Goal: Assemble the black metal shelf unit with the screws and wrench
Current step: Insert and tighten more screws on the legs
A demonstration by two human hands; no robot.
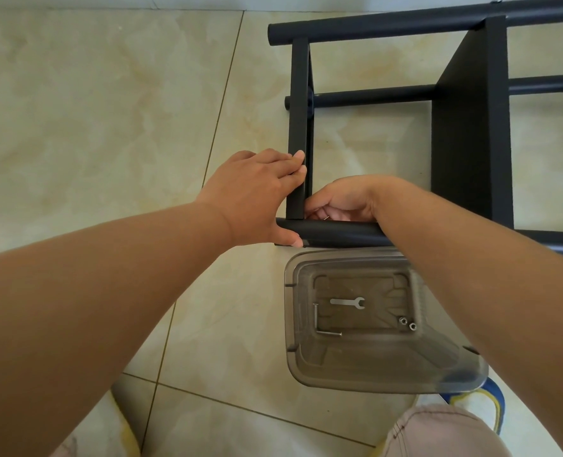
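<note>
Lying on its side across the tiled floor (92, 103) from 12 to 3 o'clock, black metal shelf unit (468, 127). Left hand (257, 196) wrapped around the frame's near corner, fingers over the upright bar, thumb under the near tube. Right hand (342, 201) curled inside that corner, pinching something small and unclear. At 5 o'clock, clear plastic container (372, 371) holding flat wrench (349, 302), hex key (321, 324), two nuts (407, 323).

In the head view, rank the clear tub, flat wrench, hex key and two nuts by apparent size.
1. clear tub
2. hex key and flat wrench, which look about alike
3. two nuts, which match each other
</note>
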